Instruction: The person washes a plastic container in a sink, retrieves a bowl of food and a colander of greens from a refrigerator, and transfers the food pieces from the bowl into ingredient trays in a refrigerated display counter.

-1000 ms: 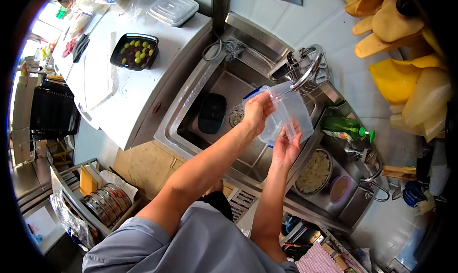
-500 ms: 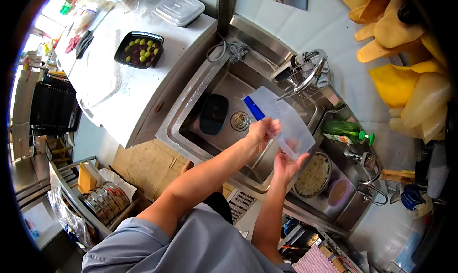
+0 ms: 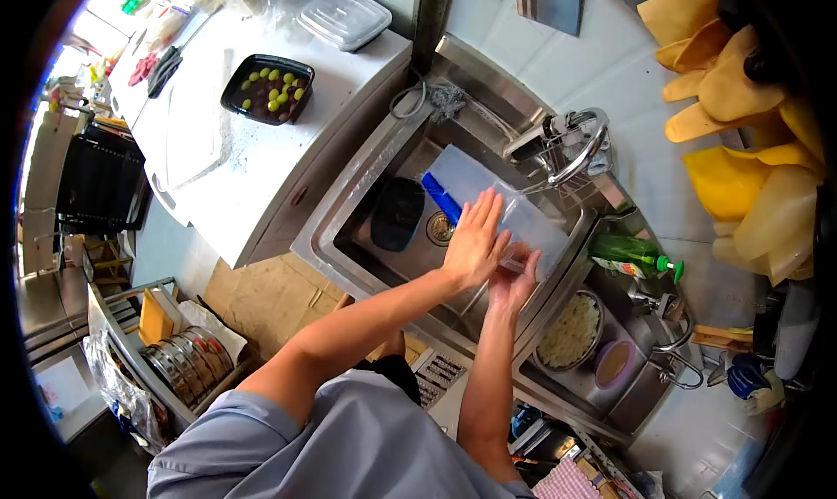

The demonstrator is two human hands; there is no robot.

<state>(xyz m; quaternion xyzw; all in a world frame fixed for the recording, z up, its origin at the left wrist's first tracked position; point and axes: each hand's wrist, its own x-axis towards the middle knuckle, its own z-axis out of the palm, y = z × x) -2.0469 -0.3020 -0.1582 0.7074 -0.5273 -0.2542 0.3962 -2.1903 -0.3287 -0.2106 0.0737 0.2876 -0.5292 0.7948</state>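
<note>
Over the steel sink I see a translucent plastic container lid with a blue strip along one edge. My left hand lies flat across its upper face, fingers stretched out. At the near corner my right hand grips the lid from below, its fingertips showing through the plastic. Beneath, in the basin, a black tray rests beside the drain, which my left hand partly hides. A curved faucet reaches over the far side of the lid.
Green dish soap stands at the sink's right. A pot with pale contents and a purple-rimmed bowl sit in the second basin. Black container of grapes and clear lidded box are on the left counter. Yellow gloves hang right.
My left hand has gone from the lid's edge, fingers curled, to lying flat on its upper face. The lid has shifted slightly left. My right hand still holds its corner.
</note>
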